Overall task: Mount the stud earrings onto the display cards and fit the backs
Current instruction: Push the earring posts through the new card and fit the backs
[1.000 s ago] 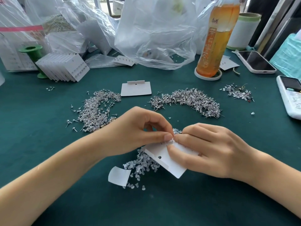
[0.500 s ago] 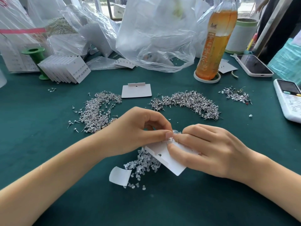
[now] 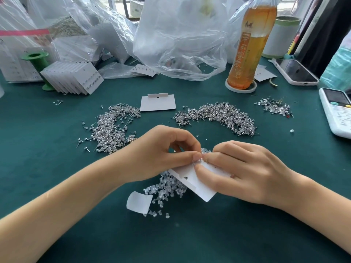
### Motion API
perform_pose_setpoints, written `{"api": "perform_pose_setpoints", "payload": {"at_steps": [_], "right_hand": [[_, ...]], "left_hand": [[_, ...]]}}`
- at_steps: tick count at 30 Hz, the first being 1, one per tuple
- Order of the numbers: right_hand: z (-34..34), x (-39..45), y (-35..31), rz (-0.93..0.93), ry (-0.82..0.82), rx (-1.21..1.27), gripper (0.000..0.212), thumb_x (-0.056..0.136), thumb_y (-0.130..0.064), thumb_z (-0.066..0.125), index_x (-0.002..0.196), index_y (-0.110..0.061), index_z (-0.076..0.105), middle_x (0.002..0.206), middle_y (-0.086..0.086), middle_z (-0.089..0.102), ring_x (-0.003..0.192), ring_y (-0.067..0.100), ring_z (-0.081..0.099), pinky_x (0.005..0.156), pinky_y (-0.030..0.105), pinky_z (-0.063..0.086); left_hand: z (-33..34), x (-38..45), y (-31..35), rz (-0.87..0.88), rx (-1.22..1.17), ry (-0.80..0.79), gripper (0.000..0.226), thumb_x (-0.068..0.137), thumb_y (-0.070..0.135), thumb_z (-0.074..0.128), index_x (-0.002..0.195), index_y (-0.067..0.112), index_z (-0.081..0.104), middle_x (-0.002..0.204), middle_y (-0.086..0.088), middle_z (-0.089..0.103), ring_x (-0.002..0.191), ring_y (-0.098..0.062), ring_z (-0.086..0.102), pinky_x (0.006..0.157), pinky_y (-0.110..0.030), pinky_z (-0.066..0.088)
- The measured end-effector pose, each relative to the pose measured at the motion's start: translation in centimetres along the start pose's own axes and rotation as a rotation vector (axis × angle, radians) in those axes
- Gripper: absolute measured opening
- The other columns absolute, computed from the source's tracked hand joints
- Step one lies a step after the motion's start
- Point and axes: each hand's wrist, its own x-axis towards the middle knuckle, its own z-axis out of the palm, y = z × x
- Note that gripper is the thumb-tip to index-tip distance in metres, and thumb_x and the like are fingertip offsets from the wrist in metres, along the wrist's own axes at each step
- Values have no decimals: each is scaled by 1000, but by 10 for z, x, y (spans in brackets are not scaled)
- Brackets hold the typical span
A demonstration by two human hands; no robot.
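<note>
A white display card (image 3: 191,178) is held tilted just above the green table, gripped by my right hand (image 3: 241,171) with the thumb on its face. My left hand (image 3: 161,154) pinches at the card's upper edge, fingertips meeting the right hand's; what it pinches is too small to see. Under the card lies a pile of clear earring backs (image 3: 167,188). Two heaps of silver stud earrings lie beyond, one at the left (image 3: 114,128) and one at the right (image 3: 218,116). A blank card (image 3: 158,103) lies between them.
A stack of filled cards (image 3: 72,78) leans by a green spool (image 3: 36,61) at back left. Plastic bags (image 3: 180,35), an orange drink bottle (image 3: 248,48), a phone (image 3: 296,72), a white handset (image 3: 336,111), a small stud pile (image 3: 273,108) and a paper scrap (image 3: 138,203) surround the work.
Both hands stay together on the card with almost no movement; the view has shifted slightly.
</note>
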Motion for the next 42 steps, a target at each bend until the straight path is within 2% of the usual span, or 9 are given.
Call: {"api": "perform_pose_setpoints", "payload": {"at_steps": [6,11,19,22,25,29,34,37,42], "right_hand": [[0,-1,0,-7,4,5,26,84,5,66,101,-9,55,65,7,62,57,26,53,55,32,50],[0,0,-1,-29,2,8,26,82,5,67,101,-9,56,65,7,63,56,27,52,56,32,50],[0,1,-1,-35,-2,17,24,81,4,68,100,-8,58,67,8,64,56,28,53,57,33,51],[-1,2,2,18,9,40,16,82,5,67,94,-6,68,70,9,67,58,26,56,59,33,52],[-5,2,6,98,33,104,14,89,3,60,99,-7,61,77,10,69,62,27,57,59,33,50],[-8,0,8,201,73,225,13,99,-2,45,102,-8,56,82,12,70,65,29,56,60,34,50],[-10,-3,6,152,33,202,13,92,1,57,97,-7,66,81,10,70,62,27,55,55,34,50],[-11,-2,4,126,5,201,14,86,3,63,86,-4,75,78,10,69,57,26,54,52,32,50],[-15,0,1,103,-33,188,13,83,2,65,84,-6,75,77,9,70,53,25,51,48,30,47]], "left_hand": [[-1,2,1,8,32,-33,4,85,13,67,87,11,70,81,2,71,72,-4,60,70,-15,48],[-5,3,3,9,54,-94,3,85,11,67,87,11,70,83,-2,71,78,-18,65,77,-27,53],[-8,4,3,-11,22,-161,3,83,9,69,86,8,70,85,-7,71,78,-14,64,79,-28,53],[-8,4,2,-13,-113,-66,14,81,19,66,90,9,70,89,-9,72,82,-12,65,81,-31,53],[-11,7,-2,37,-202,159,18,92,11,51,99,8,68,91,-3,72,87,-4,65,82,-16,49],[-15,8,-9,82,-58,247,27,93,-5,50,102,14,65,91,1,71,89,-3,65,85,-13,46],[-11,11,-21,127,318,315,19,87,6,65,101,17,69,94,7,70,88,-1,62,83,-16,47],[-10,13,-25,138,417,260,15,85,10,68,98,16,71,91,7,68,85,0,61,81,-15,46],[-6,16,-24,200,482,164,11,84,15,70,95,16,73,91,7,67,84,-1,61,81,-14,46]]}}
